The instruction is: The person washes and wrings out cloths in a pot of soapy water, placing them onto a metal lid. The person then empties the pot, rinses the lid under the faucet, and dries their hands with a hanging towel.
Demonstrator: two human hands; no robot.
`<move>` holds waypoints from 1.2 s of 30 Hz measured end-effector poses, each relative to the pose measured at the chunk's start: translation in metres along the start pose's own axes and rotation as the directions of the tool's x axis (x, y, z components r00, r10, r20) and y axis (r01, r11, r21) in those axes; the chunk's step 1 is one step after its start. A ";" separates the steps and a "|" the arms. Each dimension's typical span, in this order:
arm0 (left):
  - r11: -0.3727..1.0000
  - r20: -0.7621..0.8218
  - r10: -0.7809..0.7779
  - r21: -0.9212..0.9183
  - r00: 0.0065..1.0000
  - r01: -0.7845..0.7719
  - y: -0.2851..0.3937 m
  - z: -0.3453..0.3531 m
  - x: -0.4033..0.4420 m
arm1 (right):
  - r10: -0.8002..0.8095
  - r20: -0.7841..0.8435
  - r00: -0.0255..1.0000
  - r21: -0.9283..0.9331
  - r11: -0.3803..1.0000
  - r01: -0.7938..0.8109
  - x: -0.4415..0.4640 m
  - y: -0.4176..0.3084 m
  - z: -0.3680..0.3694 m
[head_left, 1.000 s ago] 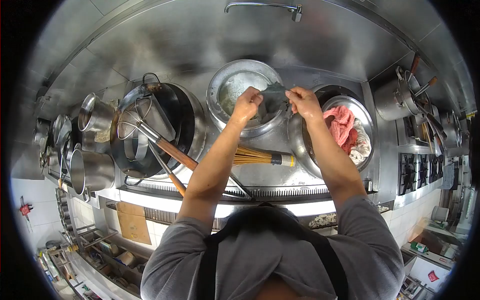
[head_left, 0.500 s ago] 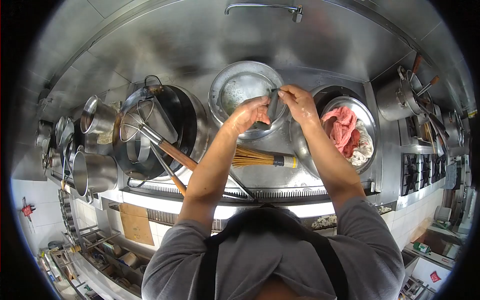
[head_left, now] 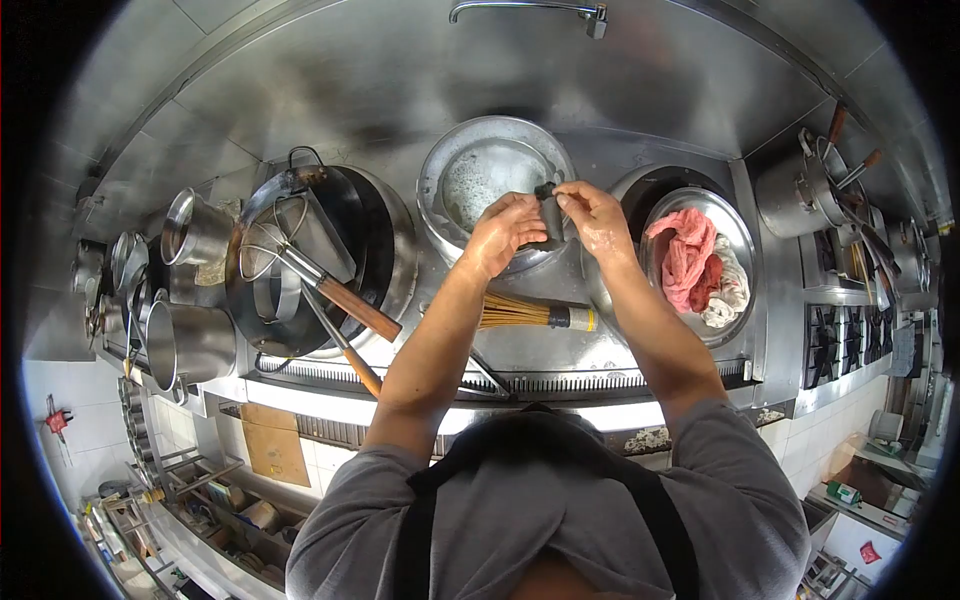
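Both hands meet over the near right side of a round metal basin (head_left: 432, 205) with foamy water in it. Between them is a dark grey, tube-like piece (head_left: 551, 217), its exact kind unclear. My left hand (head_left: 503, 232) is closed, its curled fingers against the left side of this piece. Thumb and fingers of my right hand (head_left: 598, 215) pinch its upper end. The skin of the right hand looks wet. Just below the hands, a bamboo brush (head_left: 535, 314) lies on the steel counter, bristles to the left.
On the left, a black wok (head_left: 325, 330) holds wire strainers with a wooden handle (head_left: 360, 310) sticking out. A metal bowl (head_left: 740, 310) of pink and white cloths (head_left: 687, 262) stands right. Pots (head_left: 190, 345) line the left; a faucet (head_left: 597, 20) hangs behind.
My left hand has turned over, from fingers spread palm-up to curled at the dark piece. The piece stands more upright, and my right hand has come slightly lower.
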State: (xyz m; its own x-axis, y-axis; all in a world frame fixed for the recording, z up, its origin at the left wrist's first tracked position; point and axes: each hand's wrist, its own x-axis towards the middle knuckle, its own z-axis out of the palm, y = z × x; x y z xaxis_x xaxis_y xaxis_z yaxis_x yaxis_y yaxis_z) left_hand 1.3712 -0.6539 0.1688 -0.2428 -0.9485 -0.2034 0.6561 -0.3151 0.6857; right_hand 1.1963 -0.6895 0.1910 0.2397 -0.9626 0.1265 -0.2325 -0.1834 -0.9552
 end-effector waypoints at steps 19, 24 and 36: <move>0.923 -0.409 0.316 0.343 0.856 -0.177 0.032 -0.042 0.030 | 0.153 -0.064 0.986 0.329 0.936 -0.124 -0.014 0.024 -0.025; 0.440 0.005 0.627 0.823 0.779 -0.360 0.066 -0.018 0.041 | 0.128 -0.342 0.931 0.372 0.928 0.008 0.041 0.003 -0.043; -0.189 -0.067 0.421 0.969 0.905 0.160 0.107 -0.050 0.090 | -0.041 -0.276 0.960 0.034 0.998 0.053 0.087 0.004 -0.033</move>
State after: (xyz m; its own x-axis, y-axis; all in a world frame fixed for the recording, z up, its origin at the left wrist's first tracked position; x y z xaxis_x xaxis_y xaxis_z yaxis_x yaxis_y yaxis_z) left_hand 1.4558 -0.7744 0.1888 0.1043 -0.9929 0.0573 -0.8552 -0.0601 0.5147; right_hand 1.1849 -0.7811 0.2071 -0.0209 -0.9718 0.2348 -0.1876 -0.2269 -0.9557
